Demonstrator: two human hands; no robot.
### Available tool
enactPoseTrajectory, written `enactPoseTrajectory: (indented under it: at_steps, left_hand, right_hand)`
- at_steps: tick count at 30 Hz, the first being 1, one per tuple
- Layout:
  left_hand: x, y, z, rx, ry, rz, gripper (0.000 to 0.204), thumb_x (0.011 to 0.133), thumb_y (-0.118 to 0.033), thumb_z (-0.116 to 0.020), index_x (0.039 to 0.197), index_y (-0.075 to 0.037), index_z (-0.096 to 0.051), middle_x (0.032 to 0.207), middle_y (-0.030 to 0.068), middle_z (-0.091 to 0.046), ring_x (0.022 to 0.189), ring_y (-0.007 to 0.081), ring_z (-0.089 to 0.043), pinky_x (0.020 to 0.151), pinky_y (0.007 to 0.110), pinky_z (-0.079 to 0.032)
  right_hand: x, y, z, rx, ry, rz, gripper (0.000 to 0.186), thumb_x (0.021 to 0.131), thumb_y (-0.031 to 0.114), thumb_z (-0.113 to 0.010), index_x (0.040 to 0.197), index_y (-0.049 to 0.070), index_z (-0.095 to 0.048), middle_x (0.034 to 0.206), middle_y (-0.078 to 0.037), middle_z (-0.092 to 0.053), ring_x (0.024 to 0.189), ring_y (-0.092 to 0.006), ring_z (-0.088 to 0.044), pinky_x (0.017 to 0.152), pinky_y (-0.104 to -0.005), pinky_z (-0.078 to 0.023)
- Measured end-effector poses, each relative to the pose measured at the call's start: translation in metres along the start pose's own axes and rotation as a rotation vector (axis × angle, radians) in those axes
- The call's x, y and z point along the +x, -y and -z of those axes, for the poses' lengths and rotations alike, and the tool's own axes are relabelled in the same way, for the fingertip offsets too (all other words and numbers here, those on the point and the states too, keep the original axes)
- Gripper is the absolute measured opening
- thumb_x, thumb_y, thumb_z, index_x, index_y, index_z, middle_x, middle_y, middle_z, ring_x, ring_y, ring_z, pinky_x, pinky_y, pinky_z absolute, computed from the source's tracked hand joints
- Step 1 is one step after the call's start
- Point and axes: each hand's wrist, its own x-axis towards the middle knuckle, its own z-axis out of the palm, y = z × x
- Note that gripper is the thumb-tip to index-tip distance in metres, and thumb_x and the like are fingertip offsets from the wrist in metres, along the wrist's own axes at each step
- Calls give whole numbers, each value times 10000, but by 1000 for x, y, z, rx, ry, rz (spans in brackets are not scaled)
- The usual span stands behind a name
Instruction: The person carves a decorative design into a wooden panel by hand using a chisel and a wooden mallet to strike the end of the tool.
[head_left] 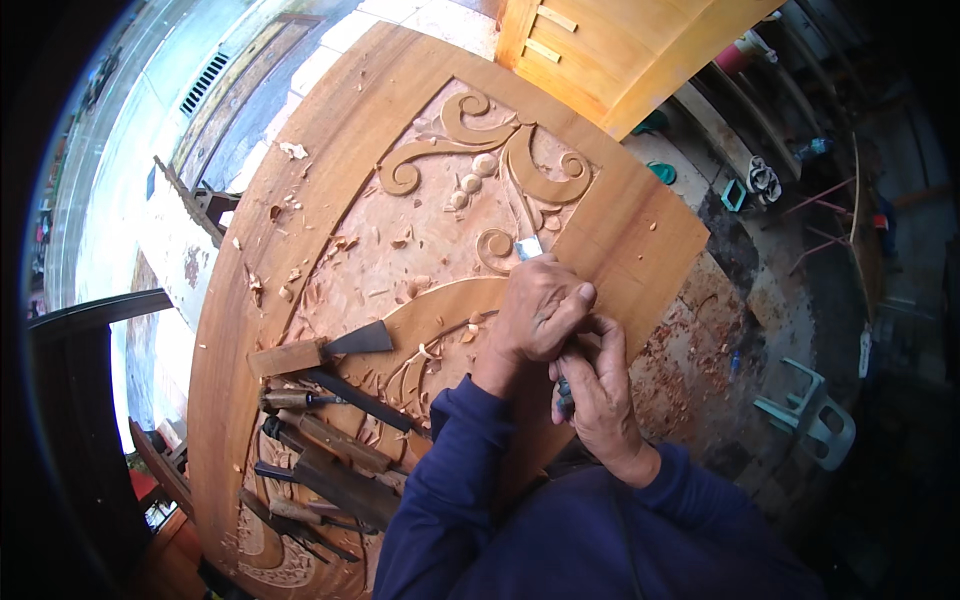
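Note:
A large wooden panel carries raised scrolls and leaves on a recessed ground with shavings. A narrow carving tool, its pale blade at the scrollwork beside the smooth right border, is in both hands. My left hand is closed around its forward part, resting on the carving. My right hand grips its dark handle just behind and below, fingers wrapped. Much of the tool is hidden by my hands.
Several chisels and gouges and a wide-bladed tool lie on the panel's lower left. A yellow wooden piece stands beyond the top edge. A pale plastic stool and shavings are on the floor at right; planks lean farther back.

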Motion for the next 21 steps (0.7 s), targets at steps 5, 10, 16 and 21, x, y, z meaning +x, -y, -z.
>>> enactPoseTrajectory:
  at_steps: [5,10,16,21]
  left_hand:
    - [8,2,1,163,-34,-44,414,967,-263,-541,600,-83,-477,583,138,-485,583,363,-473,652,464,-390]
    - [11,0,2,134,-106,-122,399,952,-282,-538,616,-89,-443,595,117,-448,600,325,-452,653,447,-357]
    - [3,2,-8,179,-6,-120,346,926,-249,-536,630,-100,-437,601,102,-463,588,326,-473,642,441,-370]
    - [4,4,-6,14,-135,-23,363,984,-180,-541,632,-92,-566,598,118,-523,561,344,-488,612,457,-377]
  right_hand:
    - [19,-30,7,-23,-24,77,281,1111,207,-533,1328,65,-423,898,-32,-574,575,-68,-514,508,-226,-444]
    - [27,-23,-2,21,-45,224,235,1121,192,-526,1297,61,-441,845,-17,-576,538,-61,-494,502,-222,-431]
    - [8,-3,9,-86,-28,45,207,1121,184,-512,1283,65,-461,860,-28,-580,556,-43,-500,495,-216,-440]
    - [13,4,5,-121,-20,19,156,1125,157,-492,1259,79,-514,865,-24,-574,564,-41,-491,497,-213,-438]
